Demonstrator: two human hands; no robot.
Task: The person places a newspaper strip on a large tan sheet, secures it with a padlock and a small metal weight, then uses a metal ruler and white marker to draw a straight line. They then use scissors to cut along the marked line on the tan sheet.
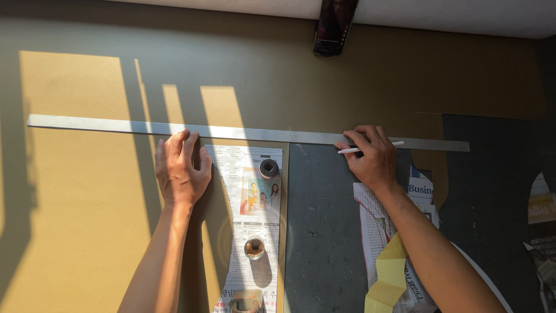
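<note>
A long metal straightedge (243, 132) lies flat across olive-tan fabric (75, 203) spread over the worktop, running from far left to right of centre, both ends in view. The left hand (180, 168) rests just below the straightedge near its middle, palm down, fingers spread, with the fingertips at or on its lower edge; whether they press on the metal cannot be told. It grips nothing. The right hand (370, 156) sits further right along the straightedge, fingers curled and pinched on a thin white marking stick (370, 147), whose tip points left just below the straightedge's lower edge; its other end pokes out past the knuckles.

Below the straightedge, between the hands, a tapered newspaper pattern piece (253, 232) lies on the fabric, held by two round metal weights (268, 168), one near its top and one lower (254, 248); a third object at the bottom edge is cut off and hard to identify. Right of the pattern a dark grey surface (324, 232) shows. Under the right forearm lie more newspaper (373, 220) and a folded yellow paper (389, 277), both partly hidden. Above the straightedge, a dark object (333, 26) is cut off by the frame's top. Sunlit bars and shadows stripe the fabric.
</note>
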